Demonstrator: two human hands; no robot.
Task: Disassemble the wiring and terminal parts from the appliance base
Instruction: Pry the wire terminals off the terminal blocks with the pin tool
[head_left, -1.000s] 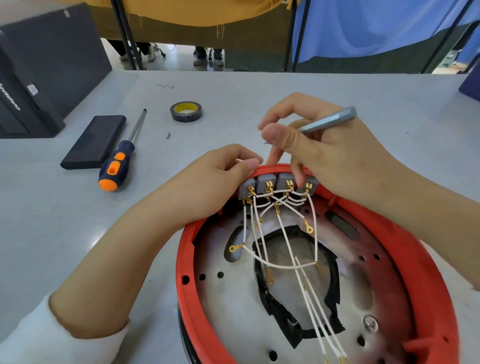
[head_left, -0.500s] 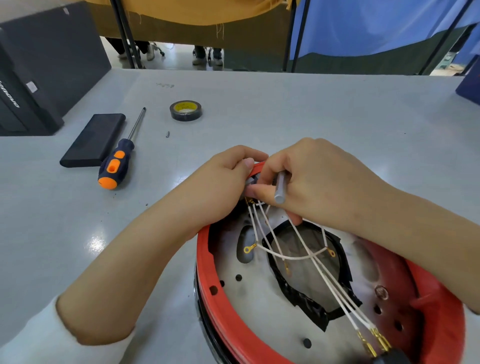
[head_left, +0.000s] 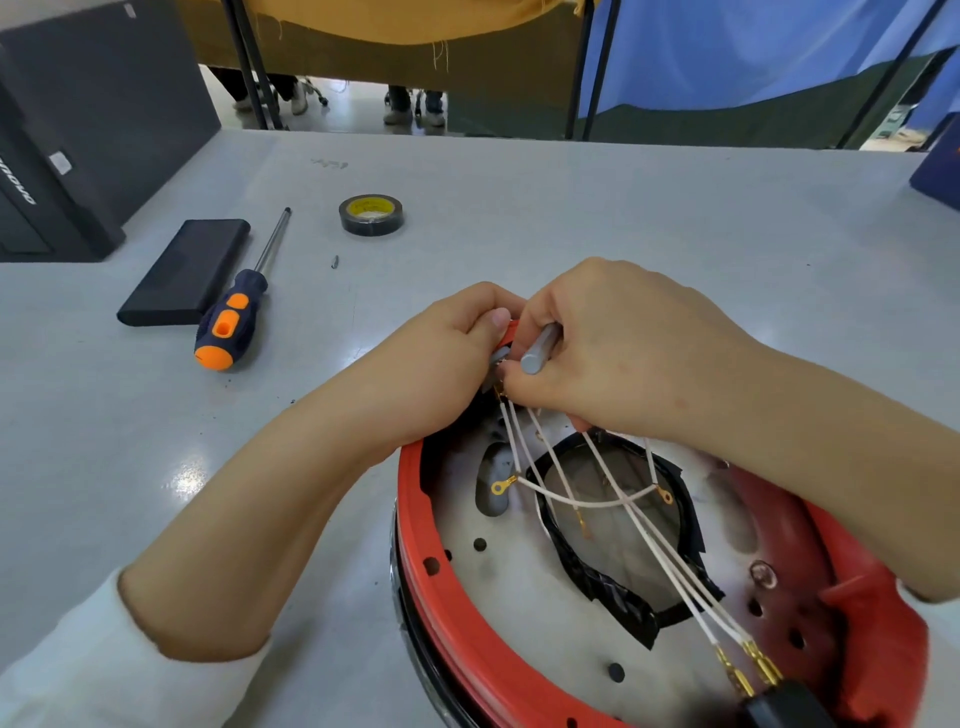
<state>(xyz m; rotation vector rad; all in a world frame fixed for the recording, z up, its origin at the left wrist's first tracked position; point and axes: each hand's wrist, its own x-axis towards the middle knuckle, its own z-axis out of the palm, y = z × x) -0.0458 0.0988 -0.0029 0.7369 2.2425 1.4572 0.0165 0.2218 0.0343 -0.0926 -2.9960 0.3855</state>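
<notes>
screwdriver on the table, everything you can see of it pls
The screwdriver lies flat on the grey table, left of the red appliance base. Its chunky handle looks like dark blue plastic with orange inserts and an orange butt cap; the bare metal shaft points away from the person. The handle lies against, or very near, a flat black block. No hand touches it.

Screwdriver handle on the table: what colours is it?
The screwdriver handle is dark navy with orange inserts and an orange end cap; head view, the only one.
</notes>
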